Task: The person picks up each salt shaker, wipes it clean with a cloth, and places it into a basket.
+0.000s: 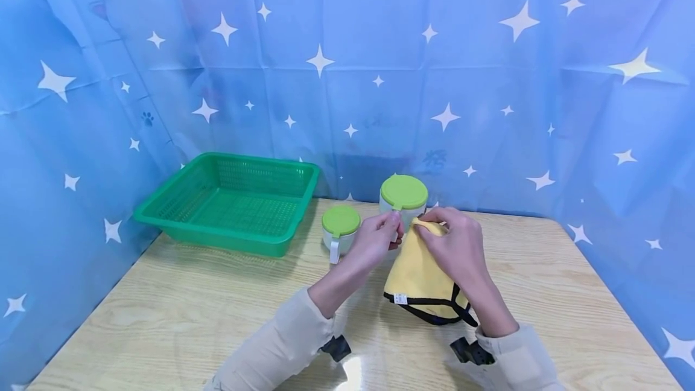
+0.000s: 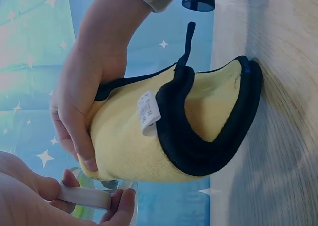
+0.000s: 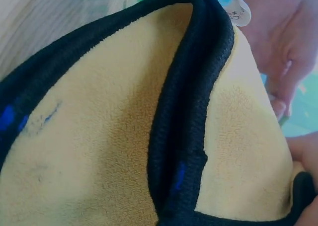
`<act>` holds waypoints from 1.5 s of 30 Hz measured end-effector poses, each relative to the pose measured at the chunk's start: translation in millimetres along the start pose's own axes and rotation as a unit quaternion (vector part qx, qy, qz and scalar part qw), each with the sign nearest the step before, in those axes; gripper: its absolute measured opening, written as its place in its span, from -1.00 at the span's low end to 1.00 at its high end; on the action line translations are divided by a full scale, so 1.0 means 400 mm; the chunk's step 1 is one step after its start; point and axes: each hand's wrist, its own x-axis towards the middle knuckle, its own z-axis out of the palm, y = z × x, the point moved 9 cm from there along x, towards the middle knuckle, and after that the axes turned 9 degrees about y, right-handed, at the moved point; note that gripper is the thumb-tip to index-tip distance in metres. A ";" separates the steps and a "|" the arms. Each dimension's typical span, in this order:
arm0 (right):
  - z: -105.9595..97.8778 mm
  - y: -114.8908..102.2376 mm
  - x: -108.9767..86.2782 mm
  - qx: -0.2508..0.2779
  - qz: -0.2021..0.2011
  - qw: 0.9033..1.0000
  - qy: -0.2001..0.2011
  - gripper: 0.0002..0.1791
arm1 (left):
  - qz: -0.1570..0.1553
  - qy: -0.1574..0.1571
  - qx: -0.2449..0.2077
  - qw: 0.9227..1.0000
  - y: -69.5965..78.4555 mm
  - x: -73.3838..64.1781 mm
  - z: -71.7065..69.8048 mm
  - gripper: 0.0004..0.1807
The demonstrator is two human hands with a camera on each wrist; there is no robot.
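In the head view, my left hand (image 1: 370, 243) pinches the white handle (image 2: 87, 196) of the larger white cup (image 1: 404, 192), which has a flat green lid and stands near the back of the table. My right hand (image 1: 457, 247) grips the top of a yellow cloth (image 1: 415, 273) between thumb and fingers. Black trim and a small white tag run along the cloth's lower edge, which hangs open in folds by the tabletop. The cloth partly covers the larger cup. Blue marks show on the trim and fabric in the right wrist view.
A smaller white cup (image 1: 341, 222) with a green lid stands left of my left hand, its handle toward me. Farther left, a green plastic basket (image 1: 222, 239) sits at the table's back corner. Blue star-patterned curtain (image 1: 380, 107) surrounds the wooden table (image 1: 163, 324).
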 end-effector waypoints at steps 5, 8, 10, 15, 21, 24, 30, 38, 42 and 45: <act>-0.025 -0.008 0.006 0.003 -0.013 0.999 0.038 -0.86 | -0.002 -0.001 0.001 1.000 -0.003 0.001 0.007 -0.56; -0.035 -0.010 0.007 0.003 -0.019 0.998 0.053 -0.85 | -0.006 -0.005 -0.003 1.000 -0.005 0.002 0.011 -0.56; -0.032 -0.008 0.007 0.004 -0.019 0.999 0.048 -0.85 | -0.010 -0.005 -0.005 1.000 -0.007 0.003 0.011 -0.56; -0.007 0.001 0.003 0.004 -0.004 1.000 0.010 -0.88 | -0.020 -0.003 -0.011 1.000 -0.014 0.003 0.002 -0.56; 0.010 0.015 -0.001 -0.006 0.013 1.000 -0.015 -0.91 | -0.022 -0.005 -0.015 1.000 -0.010 0.002 -0.004 -0.56; 0.012 0.020 -0.001 -0.012 0.019 1.000 -0.022 -0.92 | -0.026 -0.004 -0.012 1.000 -0.008 0.002 -0.005 -0.55; 0.013 0.028 -0.003 -0.018 0.029 0.999 -0.026 -0.92 | -0.029 -0.005 -0.007 1.000 -0.010 0.003 -0.004 -0.54; -0.011 0.003 0.002 -0.002 -0.009 1.000 0.022 -0.88 | -0.029 -0.005 0.001 1.000 -0.010 0.002 -0.002 -0.54; -0.023 -0.012 0.003 0.003 -0.030 0.998 0.046 -0.85 | -0.027 -0.007 0.000 1.000 -0.008 0.001 -0.001 -0.55; -0.032 -0.023 0.002 0.012 -0.042 0.997 0.062 -0.84 | -0.025 -0.010 0.001 1.000 -0.008 0.000 0.000 -0.55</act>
